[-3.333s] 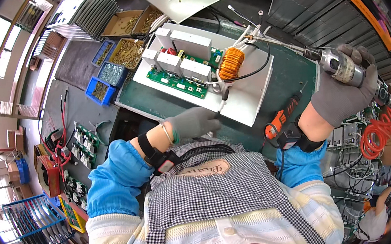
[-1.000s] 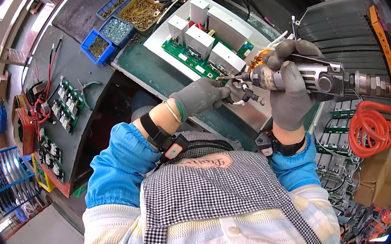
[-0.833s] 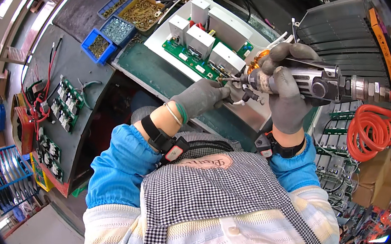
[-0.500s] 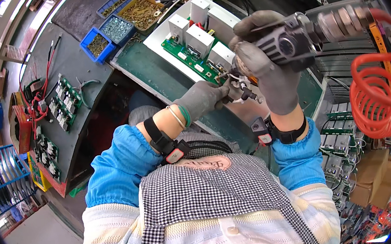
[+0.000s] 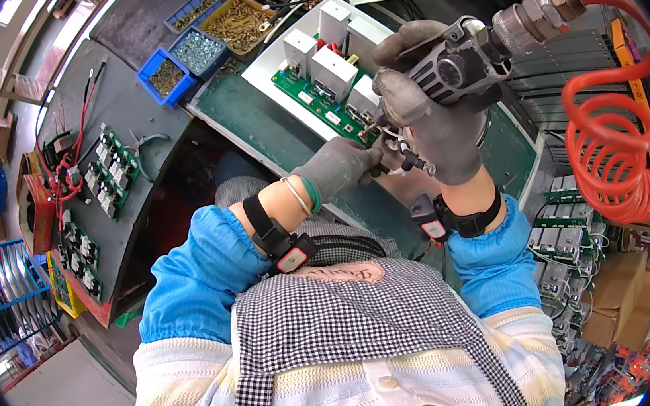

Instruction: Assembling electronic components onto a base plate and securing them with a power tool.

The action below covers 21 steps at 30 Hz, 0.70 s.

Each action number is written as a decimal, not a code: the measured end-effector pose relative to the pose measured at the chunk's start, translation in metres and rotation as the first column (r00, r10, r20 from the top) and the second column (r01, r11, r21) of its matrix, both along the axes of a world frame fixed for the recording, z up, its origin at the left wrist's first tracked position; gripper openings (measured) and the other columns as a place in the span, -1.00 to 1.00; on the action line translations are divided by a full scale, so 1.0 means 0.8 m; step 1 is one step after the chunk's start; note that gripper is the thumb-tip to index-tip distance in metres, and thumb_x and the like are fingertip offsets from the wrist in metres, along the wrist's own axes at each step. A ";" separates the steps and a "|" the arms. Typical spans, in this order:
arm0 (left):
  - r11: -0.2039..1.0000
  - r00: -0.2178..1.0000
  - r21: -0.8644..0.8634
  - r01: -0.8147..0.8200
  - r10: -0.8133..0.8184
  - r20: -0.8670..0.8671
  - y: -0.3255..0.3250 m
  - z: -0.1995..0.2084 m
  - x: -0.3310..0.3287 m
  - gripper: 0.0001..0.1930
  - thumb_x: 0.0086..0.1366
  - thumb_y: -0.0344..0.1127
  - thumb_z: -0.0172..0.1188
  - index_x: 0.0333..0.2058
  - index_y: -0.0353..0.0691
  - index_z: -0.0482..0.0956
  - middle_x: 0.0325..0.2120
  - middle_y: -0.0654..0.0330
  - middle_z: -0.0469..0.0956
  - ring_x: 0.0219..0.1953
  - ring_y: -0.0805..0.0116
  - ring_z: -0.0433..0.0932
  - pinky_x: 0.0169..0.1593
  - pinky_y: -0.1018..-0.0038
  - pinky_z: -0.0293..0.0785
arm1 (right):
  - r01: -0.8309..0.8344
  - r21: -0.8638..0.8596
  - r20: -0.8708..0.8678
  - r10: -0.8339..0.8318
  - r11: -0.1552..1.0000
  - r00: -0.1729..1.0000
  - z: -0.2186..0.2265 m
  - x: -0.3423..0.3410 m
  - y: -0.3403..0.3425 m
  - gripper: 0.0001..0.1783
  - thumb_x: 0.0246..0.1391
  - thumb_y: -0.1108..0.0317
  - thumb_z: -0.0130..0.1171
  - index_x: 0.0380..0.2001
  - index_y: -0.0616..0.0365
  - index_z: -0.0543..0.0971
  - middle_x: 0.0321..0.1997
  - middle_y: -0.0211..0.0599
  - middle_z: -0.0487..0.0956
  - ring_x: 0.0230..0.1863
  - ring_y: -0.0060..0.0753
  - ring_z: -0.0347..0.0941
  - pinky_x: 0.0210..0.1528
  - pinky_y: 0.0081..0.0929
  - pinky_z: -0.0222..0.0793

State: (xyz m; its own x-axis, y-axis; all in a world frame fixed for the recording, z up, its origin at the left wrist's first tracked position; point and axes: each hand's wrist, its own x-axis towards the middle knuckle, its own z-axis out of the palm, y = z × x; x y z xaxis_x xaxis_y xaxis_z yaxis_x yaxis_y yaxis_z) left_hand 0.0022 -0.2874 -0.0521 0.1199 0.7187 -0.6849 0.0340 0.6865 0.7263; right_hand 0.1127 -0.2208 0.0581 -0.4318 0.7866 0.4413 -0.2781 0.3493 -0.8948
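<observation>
My right hand (image 5: 445,131), in a grey glove, is wrapped round a pneumatic screwdriver (image 5: 450,72) with a red coiled air hose (image 5: 613,162). Its front end points down-left at the near corner of a green circuit board (image 5: 305,99), which carries tall white blocks (image 5: 332,72) and lies in a white metal case (image 5: 260,68). Beside that corner my gloved left hand (image 5: 339,165) is closed, fingertips pinched together; what they hold is hidden. A black cable fitting with a ring end (image 5: 409,155) shows between the two hands.
Blue bins (image 5: 165,77) and a brown tray of brass-coloured screws (image 5: 234,25) stand at the far left of the green bench (image 5: 252,123). On the grey side table (image 5: 147,123) lie more circuit boards (image 5: 107,172), pliers and red wires. Racked boards (image 5: 563,220) stand at right.
My right hand and the screwdriver have shifted slightly left, and the air hose has swung with them. The left hand stays almost in the same spot by the board's corner.
</observation>
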 end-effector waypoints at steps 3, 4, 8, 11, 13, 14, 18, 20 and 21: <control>0.999 1.000 0.046 0.007 -0.007 0.000 -0.001 -0.001 -0.002 -0.68 0.25 -0.11 0.14 -0.41 -0.30 0.61 -0.60 0.25 0.53 -0.57 0.50 0.42 -0.44 0.52 0.34 | 0.010 0.004 0.001 -0.010 1.000 1.000 0.000 -0.001 -0.003 -0.56 -0.11 0.55 0.26 -0.10 0.21 0.41 -0.27 -0.27 0.53 -0.37 -0.59 0.46 -0.45 -0.69 0.38; 0.997 0.999 0.065 0.042 -0.040 -0.032 -0.002 0.000 -0.003 -0.67 0.25 -0.10 0.14 -0.42 -0.30 0.61 -0.60 0.25 0.53 -0.58 0.50 0.41 -0.45 0.53 0.33 | 0.009 0.008 0.007 -0.009 1.000 1.000 0.000 -0.001 -0.003 -0.58 -0.11 0.55 0.25 -0.12 0.23 0.42 -0.29 -0.27 0.54 -0.38 -0.60 0.45 -0.45 -0.70 0.37; 0.996 1.000 0.086 0.019 -0.020 0.006 -0.005 0.000 -0.005 -0.66 0.25 -0.08 0.12 -0.43 -0.28 0.61 -0.61 0.26 0.51 -0.59 0.50 0.40 -0.46 0.53 0.33 | 0.055 0.030 0.030 -0.056 0.998 0.998 0.011 -0.007 -0.007 -0.66 -0.10 0.56 0.21 -0.17 0.27 0.44 -0.36 -0.25 0.53 -0.45 -0.60 0.44 -0.50 -0.69 0.35; 0.996 0.996 0.002 0.091 -0.091 -0.024 -0.011 0.016 -0.026 -0.69 0.26 -0.11 0.11 -0.40 -0.27 0.60 -0.57 0.27 0.50 -0.60 0.48 0.40 -0.46 0.54 0.34 | 0.068 -0.010 0.111 -0.066 0.998 0.992 0.033 -0.003 -0.008 -0.77 -0.18 0.55 0.24 -0.34 0.24 0.52 -0.37 -0.36 0.57 -0.37 -0.61 0.48 -0.36 -0.60 0.43; 0.994 0.886 -0.045 -0.103 0.112 0.449 -0.025 0.016 -0.053 -0.73 0.31 -0.28 0.05 -0.15 -0.36 0.52 -0.47 0.34 0.43 -0.45 0.56 0.37 -0.33 0.65 0.33 | -0.127 -0.159 -0.185 0.097 0.979 0.978 0.050 0.010 -0.012 -0.70 0.01 0.50 0.13 -0.13 0.24 0.42 -0.24 -0.17 0.55 -0.39 -0.47 0.48 -0.45 -0.55 0.42; 0.994 0.888 -0.049 -0.101 0.112 0.447 -0.031 0.022 -0.061 -0.73 0.31 -0.28 0.05 -0.15 -0.36 0.52 -0.47 0.34 0.43 -0.45 0.56 0.37 -0.33 0.65 0.33 | -0.271 -0.145 -0.424 0.188 0.952 0.886 0.057 0.015 -0.013 -0.67 0.09 0.47 0.07 -0.05 0.24 0.36 -0.19 -0.10 0.53 -0.41 -0.41 0.48 -0.46 -0.54 0.42; 0.915 0.514 -0.116 -0.387 0.319 0.796 -0.045 0.048 -0.082 -0.60 0.24 -0.61 -0.15 0.08 -0.49 0.16 -0.09 -0.03 0.35 -0.03 0.23 0.45 0.07 0.44 0.48 | -0.009 -0.067 -0.489 -0.024 0.998 0.872 0.056 0.036 -0.017 -0.57 0.14 0.41 -0.01 0.09 0.14 0.23 -0.14 -0.10 0.50 -0.29 -0.37 0.47 -0.16 -0.20 0.44; 0.912 0.511 -0.080 -0.403 0.296 0.807 -0.047 0.050 -0.082 -0.64 0.27 -0.57 -0.13 0.05 -0.49 0.19 -0.11 -0.01 0.36 -0.05 0.25 0.46 0.04 0.46 0.51 | 0.054 -0.102 -0.467 -0.096 0.993 0.879 0.046 0.041 -0.023 -0.59 0.10 0.41 0.04 0.04 0.10 0.31 -0.15 -0.13 0.51 -0.29 -0.40 0.47 -0.09 -0.17 0.42; 0.913 0.514 -0.080 -0.399 0.295 0.805 -0.048 0.049 -0.082 -0.64 0.27 -0.57 -0.13 0.05 -0.49 0.19 -0.11 -0.01 0.36 -0.05 0.25 0.46 0.04 0.46 0.51 | 0.057 -0.103 -0.469 -0.099 0.993 0.878 0.042 0.041 -0.027 -0.59 0.10 0.41 0.04 0.04 0.10 0.31 -0.15 -0.13 0.51 -0.29 -0.40 0.47 -0.09 -0.17 0.42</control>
